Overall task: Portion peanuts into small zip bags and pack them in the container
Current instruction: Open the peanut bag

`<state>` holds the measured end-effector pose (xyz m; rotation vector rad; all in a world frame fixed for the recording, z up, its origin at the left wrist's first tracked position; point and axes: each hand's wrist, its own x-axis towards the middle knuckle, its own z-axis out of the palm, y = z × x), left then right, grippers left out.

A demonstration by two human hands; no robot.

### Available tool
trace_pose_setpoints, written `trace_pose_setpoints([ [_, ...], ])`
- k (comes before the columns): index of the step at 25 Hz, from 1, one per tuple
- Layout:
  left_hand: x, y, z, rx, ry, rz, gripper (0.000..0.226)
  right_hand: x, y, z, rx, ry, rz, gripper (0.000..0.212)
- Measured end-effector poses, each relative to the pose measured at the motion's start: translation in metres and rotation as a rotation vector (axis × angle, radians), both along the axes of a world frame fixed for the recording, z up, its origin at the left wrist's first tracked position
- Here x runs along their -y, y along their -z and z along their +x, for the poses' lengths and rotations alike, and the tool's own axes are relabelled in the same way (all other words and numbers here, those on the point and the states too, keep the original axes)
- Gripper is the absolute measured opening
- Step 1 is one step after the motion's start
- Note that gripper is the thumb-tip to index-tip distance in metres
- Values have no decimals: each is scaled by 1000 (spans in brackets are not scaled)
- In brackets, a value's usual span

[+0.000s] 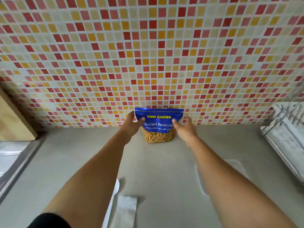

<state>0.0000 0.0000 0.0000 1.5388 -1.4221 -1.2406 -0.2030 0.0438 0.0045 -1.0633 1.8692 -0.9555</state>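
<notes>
A blue bag of salted peanuts (158, 125) stands upright on the grey counter (164, 162) against the tiled wall. My left hand (132, 125) grips its left side, thumb across the front and fingers behind the upper corner. My right hand (185, 130) is at the bag's right side, thumb touching the front and fingers spread behind it. A clear container (220, 176), faint and see-through, lies on the counter under my right forearm. A small stack of clear zip bags (125, 209) lies near the front, beside a white spoon-like utensil (115, 190) partly hidden by my left arm.
A wooden board (13, 127) leans at the left wall. A metal sink edge (18, 163) runs along the left. A wire dish rack (286, 134) stands at the right. The mosaic wall (148, 55) closes the back.
</notes>
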Motion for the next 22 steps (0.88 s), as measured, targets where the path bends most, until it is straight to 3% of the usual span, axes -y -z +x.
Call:
trace_pose_setpoints([
  [6,-1,12,6,-11,21,-80,31,6,31,9,187,60,-176,25],
  [14,-92,-14,27,-43,126,-87,30,-66,5,-5,144,-88,-208,27],
  [22,-205,-17,24,111,166,-84,10,-136,8,-14,244,-176,-69,37],
])
